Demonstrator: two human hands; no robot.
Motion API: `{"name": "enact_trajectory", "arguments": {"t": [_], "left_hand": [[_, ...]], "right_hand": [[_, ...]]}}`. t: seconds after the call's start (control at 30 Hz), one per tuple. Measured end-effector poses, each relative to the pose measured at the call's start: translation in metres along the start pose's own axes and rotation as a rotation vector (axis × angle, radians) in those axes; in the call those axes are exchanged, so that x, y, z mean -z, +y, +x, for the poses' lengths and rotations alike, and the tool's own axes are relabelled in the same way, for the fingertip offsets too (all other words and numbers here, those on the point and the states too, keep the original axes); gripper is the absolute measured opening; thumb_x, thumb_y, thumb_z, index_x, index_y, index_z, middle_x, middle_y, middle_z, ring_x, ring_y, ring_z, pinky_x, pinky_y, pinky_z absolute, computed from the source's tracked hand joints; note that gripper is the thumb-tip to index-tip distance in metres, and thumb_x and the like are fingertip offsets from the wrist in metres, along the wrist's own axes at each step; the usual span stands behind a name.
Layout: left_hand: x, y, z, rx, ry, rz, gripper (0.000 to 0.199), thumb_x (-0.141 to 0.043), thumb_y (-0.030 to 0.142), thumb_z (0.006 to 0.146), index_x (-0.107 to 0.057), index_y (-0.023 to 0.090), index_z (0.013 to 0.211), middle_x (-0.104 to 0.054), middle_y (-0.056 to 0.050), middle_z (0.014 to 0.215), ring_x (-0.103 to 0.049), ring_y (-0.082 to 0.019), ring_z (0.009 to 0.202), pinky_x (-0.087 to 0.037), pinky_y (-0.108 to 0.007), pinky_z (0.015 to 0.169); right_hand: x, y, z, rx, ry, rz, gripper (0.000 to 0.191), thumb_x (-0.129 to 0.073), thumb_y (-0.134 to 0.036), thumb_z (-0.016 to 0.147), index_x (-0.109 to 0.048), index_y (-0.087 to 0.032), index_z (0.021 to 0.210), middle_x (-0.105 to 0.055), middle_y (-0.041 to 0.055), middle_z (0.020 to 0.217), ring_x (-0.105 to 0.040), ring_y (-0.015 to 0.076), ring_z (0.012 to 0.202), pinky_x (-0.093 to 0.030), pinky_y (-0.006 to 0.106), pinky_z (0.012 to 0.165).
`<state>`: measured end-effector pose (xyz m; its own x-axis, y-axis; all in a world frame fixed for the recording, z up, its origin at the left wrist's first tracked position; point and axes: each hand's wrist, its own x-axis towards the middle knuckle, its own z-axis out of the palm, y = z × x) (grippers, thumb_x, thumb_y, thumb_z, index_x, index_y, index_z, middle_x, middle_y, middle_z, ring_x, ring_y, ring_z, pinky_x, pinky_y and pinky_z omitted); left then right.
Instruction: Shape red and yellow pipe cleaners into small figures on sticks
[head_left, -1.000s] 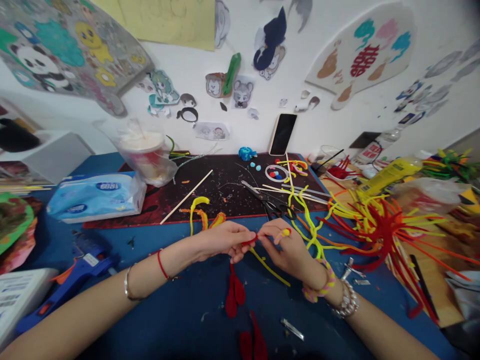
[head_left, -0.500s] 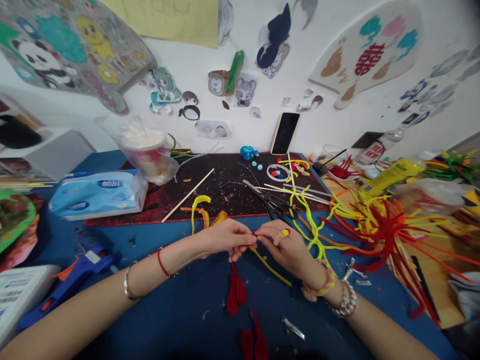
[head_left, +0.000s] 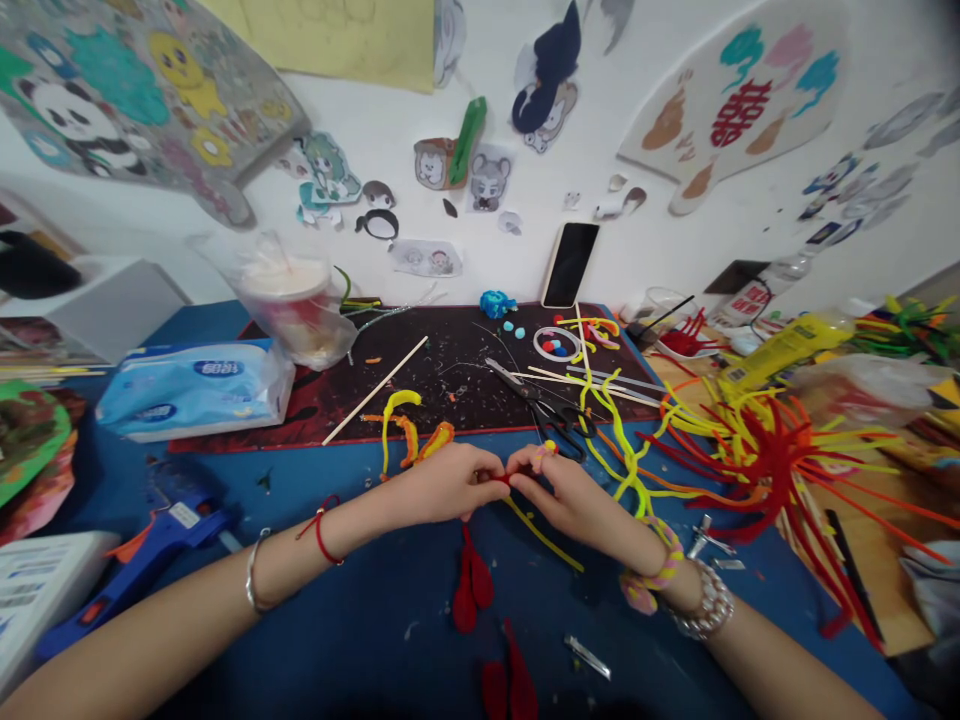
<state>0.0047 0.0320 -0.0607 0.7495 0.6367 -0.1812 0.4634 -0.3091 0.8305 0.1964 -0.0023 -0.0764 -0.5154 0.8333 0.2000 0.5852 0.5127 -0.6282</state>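
My left hand [head_left: 450, 484] and my right hand [head_left: 574, 498] meet at the middle of the blue table mat [head_left: 360, 620], pinching a red pipe cleaner [head_left: 502, 480] between their fingertips. A yellow pipe cleaner [head_left: 544, 535] runs from under my right hand down to the mat. A small yellow piece [head_left: 545, 450] sits at my right fingertips. Below the hands lie red pipe-cleaner loops [head_left: 466, 582]. A pink and yellow twisted band [head_left: 652, 565] circles my right wrist. Yellow and orange bent pieces [head_left: 401, 430] lie just beyond my left hand.
Black scissors [head_left: 544, 415] and wooden sticks lie on a dark mat [head_left: 465, 345]. A blue glue gun [head_left: 154, 545] sits to the left, by a tissue pack [head_left: 199, 388]. A large bundle of red and yellow pipe cleaners [head_left: 765, 450] spreads out to the right.
My right hand has turned, its fingers now pointing further up and left, and the small yellow piece has moved with it. My right wrist has shifted slightly right.
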Motion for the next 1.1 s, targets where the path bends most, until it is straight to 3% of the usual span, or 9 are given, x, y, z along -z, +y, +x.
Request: {"name": "enact_trajectory", "arguments": {"t": [0.17,0.33,0.53,0.67,0.87,1.1], "left_hand": [[0.0,0.001,-0.003,-0.13,0.017,0.233,0.027,-0.045,0.034,0.085,-0.057,0.016,0.068,-0.055,0.001,0.056,-0.048,-0.01,0.049,-0.028,-0.02,0.048],[-0.001,0.005,-0.005,-0.235,0.025,0.368,0.022,-0.045,0.028,0.086,-0.061,0.016,0.074,-0.063,-0.004,0.074,-0.056,-0.015,0.066,-0.034,-0.022,0.058],[0.001,0.011,-0.003,-0.276,0.07,0.362,0.02,-0.046,0.027,0.086,-0.06,0.016,0.078,-0.061,-0.004,0.076,-0.055,-0.016,0.072,-0.036,-0.024,0.065],[0.006,0.013,-0.001,-0.208,0.13,0.245,0.018,-0.045,0.026,0.084,-0.06,0.016,0.079,-0.059,-0.002,0.074,-0.051,-0.013,0.066,-0.036,-0.023,0.061],[0.017,0.007,-0.002,-0.067,-0.052,0.172,0.023,-0.042,0.028,0.082,-0.059,0.016,0.073,-0.049,0.002,0.057,-0.04,-0.009,0.049,-0.026,-0.02,0.046],[0.004,0.006,-0.005,-0.125,0.183,0.496,0.023,-0.041,0.023,0.083,-0.055,0.015,0.066,-0.057,-0.004,0.063,-0.049,-0.013,0.056,-0.027,-0.025,0.053]], "right_hand": [[0.004,-0.003,-0.002,0.054,-0.139,-0.089,0.013,-0.041,-0.021,0.09,-0.052,-0.019,0.084,-0.059,0.0036,0.086,-0.054,0.0147,0.077,-0.043,0.028,0.073],[0.006,-0.008,-0.004,0.039,-0.229,-0.162,0.019,-0.037,-0.022,0.09,-0.046,-0.019,0.074,-0.053,0.0001,0.07,-0.048,0.0127,0.063,-0.039,0.026,0.063],[0.006,-0.007,-0.002,0.023,-0.174,-0.005,0.028,-0.035,-0.021,0.09,-0.038,-0.019,0.062,-0.042,-0.0042,0.059,-0.038,0.0092,0.054,-0.034,0.023,0.057],[0.001,-0.006,-0.002,-0.038,-0.046,0.049,0.026,-0.037,-0.021,0.089,-0.036,-0.019,0.062,-0.039,-0.0049,0.058,-0.035,0.0089,0.053,-0.033,0.022,0.054],[-0.01,-0.009,-0.006,0.021,0.086,-0.117,0.023,-0.043,-0.016,0.082,-0.035,-0.02,0.061,-0.048,-0.002,0.062,-0.038,0.0099,0.052,-0.033,0.024,0.054],[-0.016,-0.01,-0.007,-0.013,0.102,-0.222,0.025,-0.043,-0.018,0.083,-0.033,-0.02,0.059,-0.046,-0.0021,0.059,-0.037,0.0103,0.05,-0.028,0.025,0.053]]}}
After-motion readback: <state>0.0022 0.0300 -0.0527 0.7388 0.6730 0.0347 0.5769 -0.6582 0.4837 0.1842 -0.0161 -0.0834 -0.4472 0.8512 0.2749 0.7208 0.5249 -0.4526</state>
